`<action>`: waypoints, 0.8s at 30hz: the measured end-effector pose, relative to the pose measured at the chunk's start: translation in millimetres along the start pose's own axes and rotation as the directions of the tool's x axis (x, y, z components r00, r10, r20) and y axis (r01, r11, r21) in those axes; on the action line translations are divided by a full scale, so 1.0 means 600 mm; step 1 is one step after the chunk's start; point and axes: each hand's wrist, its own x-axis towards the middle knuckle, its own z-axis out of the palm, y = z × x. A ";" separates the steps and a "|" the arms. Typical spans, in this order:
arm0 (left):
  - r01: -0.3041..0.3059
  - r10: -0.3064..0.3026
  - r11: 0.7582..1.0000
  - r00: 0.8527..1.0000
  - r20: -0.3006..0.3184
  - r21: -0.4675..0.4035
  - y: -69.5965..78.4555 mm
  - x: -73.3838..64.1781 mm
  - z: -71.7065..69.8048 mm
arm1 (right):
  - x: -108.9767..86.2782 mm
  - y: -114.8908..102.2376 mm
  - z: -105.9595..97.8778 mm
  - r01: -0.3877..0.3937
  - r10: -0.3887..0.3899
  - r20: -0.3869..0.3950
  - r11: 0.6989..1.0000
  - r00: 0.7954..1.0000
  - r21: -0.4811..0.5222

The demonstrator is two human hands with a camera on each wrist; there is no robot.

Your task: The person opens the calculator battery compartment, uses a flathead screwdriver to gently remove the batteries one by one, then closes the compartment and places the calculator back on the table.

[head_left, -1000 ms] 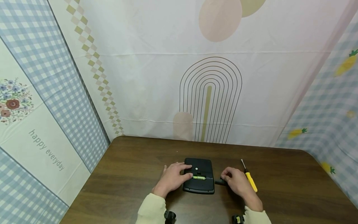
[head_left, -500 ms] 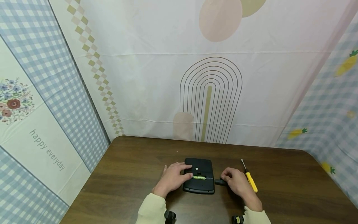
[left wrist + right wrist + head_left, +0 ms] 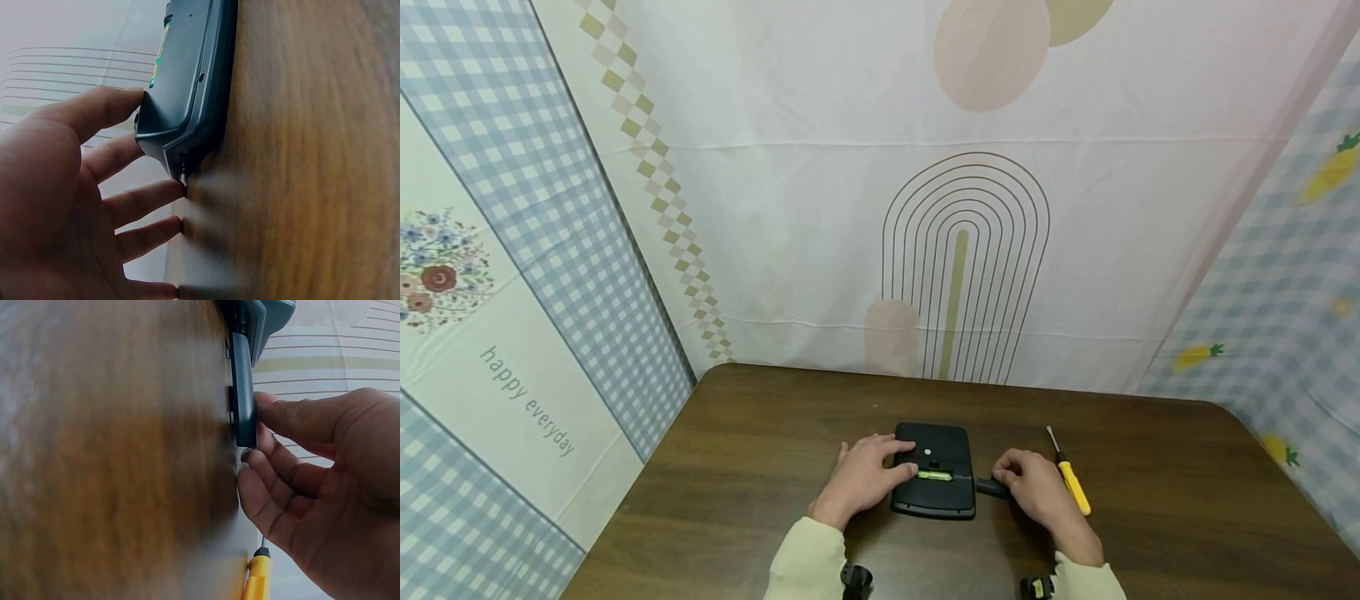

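Rests the left hand [image 3: 868, 472], fingers spread, on a flat black battery-powered device [image 3: 946, 458], with thumb and index fingertips on the upturned face. Shows, just off that thumb tip, a cylindrical battery [image 3: 934, 476] in a green and yellow wrapper, seated in an uncovered compartment. Pinches, between thumb and fingers of the right hand [image 3: 1033, 483], a slim black cover [image 3: 994, 487], just beside the device's right edge; cannot tell whether touching it.

Reads "happy everyday" on the hanging fabric [image 3: 523, 408] well to the left of the left hand, below a printed bouquet [image 3: 441, 275]. Bears further markings on the battery wrapper in the left wrist view, too small to make out. Bears a yellow-green patch on the right wrist mount [image 3: 1037, 588], just behind the right hand, likewise unreadable.

Shows in the left wrist view, but not in the head view, the device's side wall with a small dark slot [image 3: 201, 77], and the lower fingertips down at the wooden tabletop [image 3: 760, 475]. Shows in the right wrist view alone small tabs [image 3: 230, 400] on the table-facing side of the cover, with the thumb against the opposite face. Shows whole in the head view a yellow-handled screwdriver [image 3: 1070, 479], just right of the right hand with metal tip pointing away; cuts it off partway along the handle in the right wrist view.
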 end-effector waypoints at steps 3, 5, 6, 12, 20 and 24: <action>0.002 -0.002 1.000 1.000 0.002 -0.001 0.000 -0.001 0.000 | 0.001 -0.002 0.000 -0.006 0.006 0.001 1.000 1.000 -0.004; 0.002 -0.002 1.000 1.000 0.003 -0.003 -0.001 -0.001 0.000 | 0.001 -0.003 -0.001 -0.010 0.010 -0.002 1.000 1.000 -0.006; 0.002 -0.002 1.000 1.000 0.003 -0.003 -0.001 -0.001 0.000 | 0.002 -0.004 -0.001 -0.012 0.012 -0.004 1.000 1.000 -0.006; 0.004 -0.004 1.000 1.000 0.001 -0.010 0.001 -0.002 -0.001 | 0.002 -0.010 -0.004 -0.012 0.012 -0.020 1.000 1.000 -0.005; 0.000 0.000 1.000 1.000 0.000 -0.011 -0.001 -0.001 0.000 | 0.001 -0.015 -0.006 -0.001 0.000 -0.034 1.000 0.999 -0.021; 0.000 0.000 1.000 1.000 0.001 -0.010 -0.001 -0.001 0.000 | 0.000 -0.016 -0.009 0.004 -0.005 -0.037 1.000 0.999 -0.023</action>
